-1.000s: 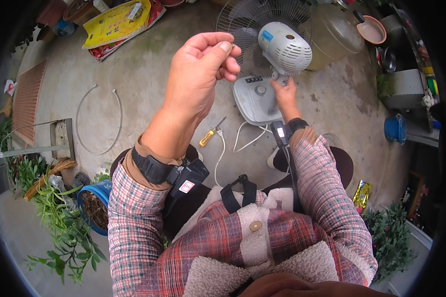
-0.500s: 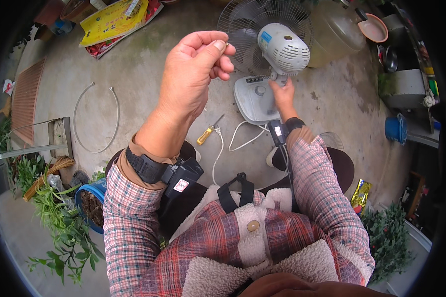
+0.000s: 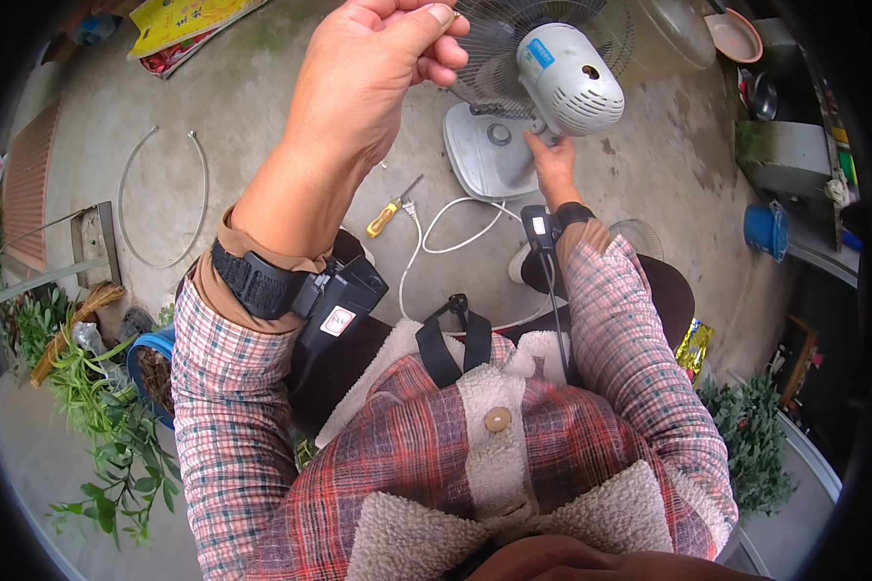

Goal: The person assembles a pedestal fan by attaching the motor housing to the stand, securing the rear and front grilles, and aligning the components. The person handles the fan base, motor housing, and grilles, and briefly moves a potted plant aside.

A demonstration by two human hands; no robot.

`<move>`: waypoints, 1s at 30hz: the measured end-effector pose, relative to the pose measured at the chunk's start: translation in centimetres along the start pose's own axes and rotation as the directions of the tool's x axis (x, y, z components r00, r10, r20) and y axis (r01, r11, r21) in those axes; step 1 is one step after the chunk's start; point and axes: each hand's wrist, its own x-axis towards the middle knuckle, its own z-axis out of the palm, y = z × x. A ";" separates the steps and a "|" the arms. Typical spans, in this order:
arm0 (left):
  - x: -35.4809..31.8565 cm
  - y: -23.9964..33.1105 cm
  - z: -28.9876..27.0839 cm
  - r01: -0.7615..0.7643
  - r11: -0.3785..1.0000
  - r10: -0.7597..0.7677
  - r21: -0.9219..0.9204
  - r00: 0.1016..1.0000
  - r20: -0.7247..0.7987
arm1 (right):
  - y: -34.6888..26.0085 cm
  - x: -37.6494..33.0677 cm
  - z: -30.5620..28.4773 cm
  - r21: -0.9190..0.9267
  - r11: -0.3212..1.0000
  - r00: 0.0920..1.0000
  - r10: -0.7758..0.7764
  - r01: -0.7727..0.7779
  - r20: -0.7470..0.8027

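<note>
My left hand (image 3: pixel 373 73) is raised at the top of the view, thumb and forefinger pinched on a tiny metal piece (image 3: pixel 456 15), too small to name surely. My right hand (image 3: pixel 555 167) is closed around the neck of a grey-white electric fan, just under its motor housing (image 3: pixel 574 82). A dark hole shows in the back of that housing. The fan's base (image 3: pixel 475 160) rests on the floor, with a dial on it. The wire grille (image 3: pixel 499 58) is partly hidden by my left hand. A screwdriver with a yellow handle (image 3: pixel 383 219) lies beside the white power cord (image 3: pixel 446 248).
A bent grey hose (image 3: pixel 202 194) lies on the concrete floor at the left. Beyond it is a yellow sack (image 3: pixel 179 24). Potted plants and a blue bucket (image 3: pixel 138 373) stand at the near left. On the right are another blue bucket (image 3: pixel 765 230) and a pinkish pan (image 3: pixel 734 37).
My left hand has risen slightly toward the top edge, still pinched. The fan's housing has turned and tilted a little to the right in my right hand's grip. The view has shifted somewhat.
</note>
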 end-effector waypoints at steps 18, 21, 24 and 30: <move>0.0 -0.2 0.2 0.023 0.997 -0.034 0.074 0.990 0.140 | 1.0 -6.8 -1.0 -0.445 0.894 0.995 0.079 -0.044 0.060; -0.3 -0.6 0.9 -0.108 0.989 0.098 0.098 0.989 0.109 | 1.7 -6.6 -1.3 -0.472 0.880 0.987 0.108 -0.039 0.119; -0.8 -0.5 1.4 -0.118 0.991 0.111 0.070 0.989 0.097 | 1.8 -6.6 -0.9 -0.436 0.896 0.983 0.149 -0.088 0.109; -4.6 -0.9 1.4 -0.173 0.965 0.170 0.197 0.985 0.031 | -7.2 -10.5 3.6 -0.376 0.654 0.633 0.749 -0.657 0.196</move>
